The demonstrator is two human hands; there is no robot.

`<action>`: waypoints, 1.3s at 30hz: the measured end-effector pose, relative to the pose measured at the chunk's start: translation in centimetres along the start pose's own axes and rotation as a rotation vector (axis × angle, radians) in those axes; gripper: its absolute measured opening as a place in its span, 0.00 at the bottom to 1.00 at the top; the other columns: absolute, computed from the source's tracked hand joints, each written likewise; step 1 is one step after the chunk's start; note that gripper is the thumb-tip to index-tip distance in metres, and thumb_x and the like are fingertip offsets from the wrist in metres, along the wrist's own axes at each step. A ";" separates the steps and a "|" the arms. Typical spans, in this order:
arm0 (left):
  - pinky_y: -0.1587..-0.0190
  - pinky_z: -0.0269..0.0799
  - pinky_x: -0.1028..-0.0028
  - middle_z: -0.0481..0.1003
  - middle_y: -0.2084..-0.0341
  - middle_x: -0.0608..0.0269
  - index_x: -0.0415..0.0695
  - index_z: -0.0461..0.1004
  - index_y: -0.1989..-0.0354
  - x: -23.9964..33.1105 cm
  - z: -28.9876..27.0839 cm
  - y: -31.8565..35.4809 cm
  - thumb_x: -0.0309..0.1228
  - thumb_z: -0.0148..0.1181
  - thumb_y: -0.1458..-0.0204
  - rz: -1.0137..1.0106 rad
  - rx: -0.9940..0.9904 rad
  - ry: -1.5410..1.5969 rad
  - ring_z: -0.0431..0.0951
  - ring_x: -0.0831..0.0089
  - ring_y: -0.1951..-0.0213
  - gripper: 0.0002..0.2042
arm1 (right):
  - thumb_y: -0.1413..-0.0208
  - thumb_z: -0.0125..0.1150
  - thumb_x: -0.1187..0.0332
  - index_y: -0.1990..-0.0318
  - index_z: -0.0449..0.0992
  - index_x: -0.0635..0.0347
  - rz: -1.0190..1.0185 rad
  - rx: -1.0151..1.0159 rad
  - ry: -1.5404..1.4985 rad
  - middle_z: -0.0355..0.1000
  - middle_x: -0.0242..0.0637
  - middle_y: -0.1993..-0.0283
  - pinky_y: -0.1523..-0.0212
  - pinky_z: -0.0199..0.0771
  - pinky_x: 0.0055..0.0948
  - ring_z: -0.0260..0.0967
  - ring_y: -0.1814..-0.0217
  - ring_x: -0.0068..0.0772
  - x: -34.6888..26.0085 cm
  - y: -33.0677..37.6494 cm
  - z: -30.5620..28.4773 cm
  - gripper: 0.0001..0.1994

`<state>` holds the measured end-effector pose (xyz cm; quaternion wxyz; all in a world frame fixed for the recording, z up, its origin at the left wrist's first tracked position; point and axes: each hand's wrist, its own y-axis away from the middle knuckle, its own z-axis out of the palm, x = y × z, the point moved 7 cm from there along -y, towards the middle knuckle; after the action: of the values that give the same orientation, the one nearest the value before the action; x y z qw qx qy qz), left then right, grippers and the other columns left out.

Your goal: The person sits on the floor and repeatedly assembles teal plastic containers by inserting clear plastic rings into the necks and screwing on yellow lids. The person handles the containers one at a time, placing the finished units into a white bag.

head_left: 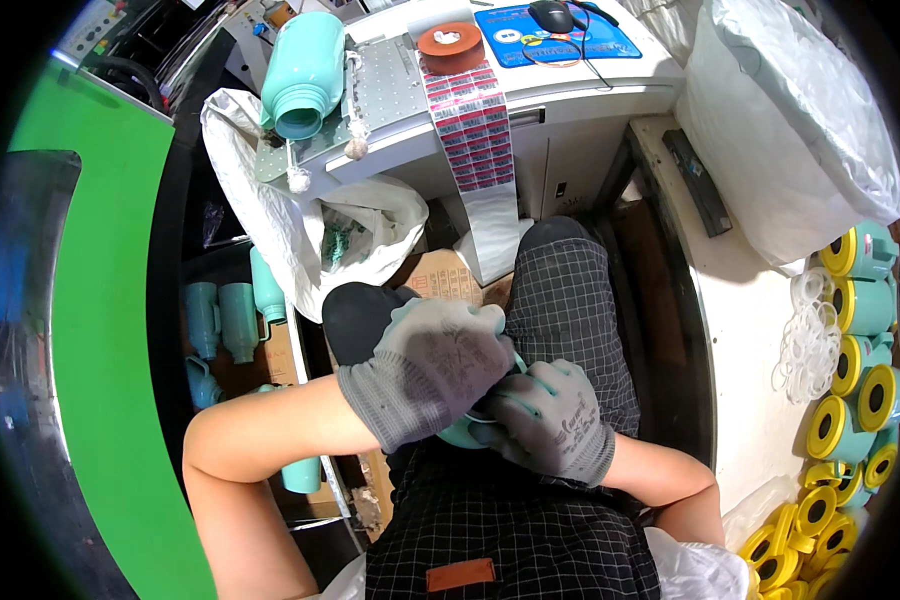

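Both of my hands wear grey knitted gloves with darker coated palms and meet over my lap. My left hand point(445, 352) is closed around a turquoise plastic jug point(460, 436), mostly covered by the gloves. My right hand point(550, 420) has its fingers curled at the jug's edge, where a thin white rim shows. Whether the right fingers also pinch a small part is hidden. A bit of turquoise also shows between the two hands.
Ahead, a turquoise jug body point(303, 75) lies on a perforated metal plate beside a brown tape roll point(451, 48) and a label strip point(473, 135). White sacks flank the desk. At right are white rings point(808, 340) and yellow-rimmed jugs point(838, 428); more jugs point(238, 322) stand at left.
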<state>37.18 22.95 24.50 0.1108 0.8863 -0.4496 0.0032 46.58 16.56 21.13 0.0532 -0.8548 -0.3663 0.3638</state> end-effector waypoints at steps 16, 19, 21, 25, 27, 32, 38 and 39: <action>0.42 0.74 0.51 0.77 0.46 0.49 0.44 0.76 0.41 2.8 5.1 0.2 0.54 0.71 0.49 0.045 0.552 0.574 0.78 0.50 0.45 0.33 | 0.52 0.72 0.60 0.23 0.54 0.71 1.132 0.114 -0.914 0.66 0.50 0.32 0.33 0.69 0.36 0.70 0.36 0.40 6.2 17.3 0.1 0.50; 0.47 0.76 0.55 0.79 0.48 0.50 0.43 0.76 0.42 -6.0 3.3 -2.6 0.47 0.74 0.48 0.049 0.775 0.406 0.80 0.51 0.49 0.29 | 0.51 0.72 0.60 0.24 0.56 0.72 1.189 0.174 -1.080 0.67 0.51 0.32 0.30 0.66 0.37 0.68 0.32 0.41 6.8 15.8 -1.1 0.48; 0.49 0.75 0.57 0.79 0.50 0.50 0.42 0.77 0.43 -15.0 1.1 -4.9 0.42 0.75 0.49 -0.207 0.909 0.386 0.80 0.52 0.51 0.27 | 0.51 0.72 0.61 0.25 0.57 0.74 0.984 0.328 -0.958 0.69 0.52 0.32 0.30 0.68 0.37 0.69 0.32 0.41 6.6 13.9 -2.1 0.48; 0.41 0.73 0.58 0.81 0.53 0.53 0.45 0.79 0.49 -27.7 1.1 -9.2 0.42 0.74 0.51 -0.377 0.920 0.115 0.77 0.52 0.47 0.23 | 0.55 0.80 0.54 0.26 0.63 0.66 0.569 0.125 -0.423 0.68 0.63 0.31 0.33 0.74 0.41 0.72 0.32 0.52 6.0 9.6 -2.1 0.50; 0.42 0.74 0.59 0.82 0.55 0.55 0.45 0.81 0.53 -30.0 1.7 -11.1 0.40 0.74 0.52 -0.409 0.817 0.172 0.78 0.54 0.48 0.19 | 0.57 0.83 0.49 0.28 0.71 0.54 0.461 0.010 -0.220 0.63 0.68 0.29 0.41 0.81 0.45 0.75 0.35 0.62 5.0 8.5 -0.4 0.47; 0.45 0.75 0.61 0.83 0.61 0.59 0.43 0.83 0.63 -29.7 1.2 -11.7 0.38 0.74 0.51 -0.372 0.807 0.271 0.80 0.57 0.52 0.13 | 0.55 0.84 0.53 0.29 0.71 0.58 0.494 -0.089 -0.303 0.64 0.65 0.29 0.38 0.80 0.43 0.74 0.33 0.57 5.7 8.8 1.7 0.45; 0.46 0.75 0.62 0.84 0.61 0.62 0.44 0.84 0.65 -30.2 0.7 -11.9 0.37 0.74 0.52 -0.473 0.726 0.304 0.80 0.60 0.53 0.11 | 0.54 0.83 0.59 0.29 0.63 0.77 0.635 0.087 -0.691 0.64 0.64 0.27 0.24 0.62 0.44 0.64 0.24 0.54 7.1 10.2 2.3 0.49; 0.45 0.76 0.63 0.84 0.59 0.61 0.44 0.84 0.64 -30.3 0.8 -11.7 0.34 0.73 0.52 -0.463 0.729 0.305 0.80 0.60 0.52 0.10 | 0.54 0.83 0.59 0.29 0.63 0.77 0.638 0.097 -0.695 0.64 0.64 0.27 0.23 0.61 0.44 0.64 0.23 0.54 7.1 9.8 2.6 0.49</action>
<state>28.41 53.59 18.26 -0.1457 0.9339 -0.1876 0.2671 53.94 13.67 11.58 -0.1469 -0.7488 -0.0642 0.6432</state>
